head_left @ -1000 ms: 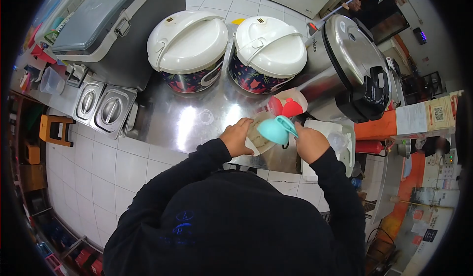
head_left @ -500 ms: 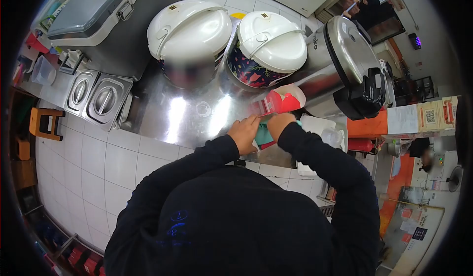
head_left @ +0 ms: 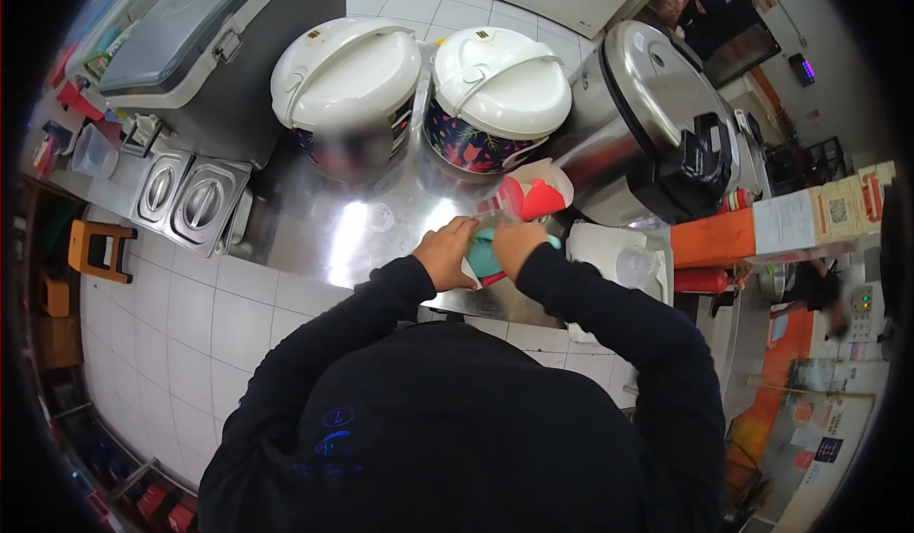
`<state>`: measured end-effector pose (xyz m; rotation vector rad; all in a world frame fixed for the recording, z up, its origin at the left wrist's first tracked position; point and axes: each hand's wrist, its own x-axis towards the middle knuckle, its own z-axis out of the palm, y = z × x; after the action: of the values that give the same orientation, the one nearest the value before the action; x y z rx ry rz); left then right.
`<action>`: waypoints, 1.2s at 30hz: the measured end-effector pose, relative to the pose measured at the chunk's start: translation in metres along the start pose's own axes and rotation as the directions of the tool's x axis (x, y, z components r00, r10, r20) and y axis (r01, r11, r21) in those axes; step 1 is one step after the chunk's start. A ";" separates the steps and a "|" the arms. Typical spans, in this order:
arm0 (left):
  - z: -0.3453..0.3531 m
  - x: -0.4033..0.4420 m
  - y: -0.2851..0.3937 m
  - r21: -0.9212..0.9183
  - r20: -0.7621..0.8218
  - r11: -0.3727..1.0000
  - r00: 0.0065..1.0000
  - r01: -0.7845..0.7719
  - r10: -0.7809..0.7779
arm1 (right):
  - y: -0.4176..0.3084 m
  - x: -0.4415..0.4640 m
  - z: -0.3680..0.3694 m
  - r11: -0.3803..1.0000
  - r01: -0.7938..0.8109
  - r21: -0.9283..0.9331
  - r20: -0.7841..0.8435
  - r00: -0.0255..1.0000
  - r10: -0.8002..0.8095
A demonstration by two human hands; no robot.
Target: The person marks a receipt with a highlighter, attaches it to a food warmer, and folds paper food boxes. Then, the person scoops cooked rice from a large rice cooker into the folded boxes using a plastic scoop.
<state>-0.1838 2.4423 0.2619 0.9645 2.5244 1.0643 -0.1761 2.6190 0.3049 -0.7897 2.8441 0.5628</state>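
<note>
At the counter's front edge, my left hand [head_left: 446,253] is closed on the side of a paper container, of which a white edge [head_left: 470,274] shows beside the fingers. My right hand [head_left: 520,246] grips a teal scoop [head_left: 484,252], which sits low at the container, partly hidden by the fingers. What lies inside the container cannot be made out. Just behind my hands is a red and white open carton [head_left: 541,198] with a clear red-tinted piece beside it.
Two white-lidded pots [head_left: 347,71] [head_left: 500,86] stand at the back of the steel counter [head_left: 314,219]. A large steel cooker [head_left: 657,105] is on the right, a grey cooler box [head_left: 219,57] and lidded steel pans [head_left: 205,205] on the left. Another person [head_left: 705,19] stands far back right.
The teal scoop, held above the container a second ago, is now down at it. My right hand has moved left, close to my left hand. The camera view has shifted slightly.
</note>
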 end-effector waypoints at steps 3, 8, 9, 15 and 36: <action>-0.003 0.004 0.007 0.003 0.026 1.000 0.999 0.029 -0.029 | 0.019 -0.001 -0.010 0.996 -0.041 0.074 0.010 0.999 0.040; 0.008 -0.006 0.007 -0.072 -0.043 0.995 0.997 0.065 -0.068 | 0.104 -0.092 -0.064 0.927 -0.203 0.316 -0.174 0.948 0.267; 0.007 -0.009 0.016 -0.096 -0.049 0.990 0.993 0.105 -0.110 | 0.119 -0.116 -0.070 0.875 -0.243 0.418 -0.192 0.918 0.347; 0.034 -0.017 0.055 0.183 -0.466 0.982 0.883 0.048 0.044 | 0.184 -0.259 0.051 0.252 -0.452 0.856 0.165 0.699 0.695; 0.070 0.005 0.088 0.135 -0.650 0.901 0.723 0.412 -0.234 | 0.146 -0.192 0.118 0.536 -0.024 0.844 -0.359 0.717 0.597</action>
<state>-0.1138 2.5298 0.2751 0.1670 3.2818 1.0625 -0.0849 2.8710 0.2863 -0.2249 3.2655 -1.1920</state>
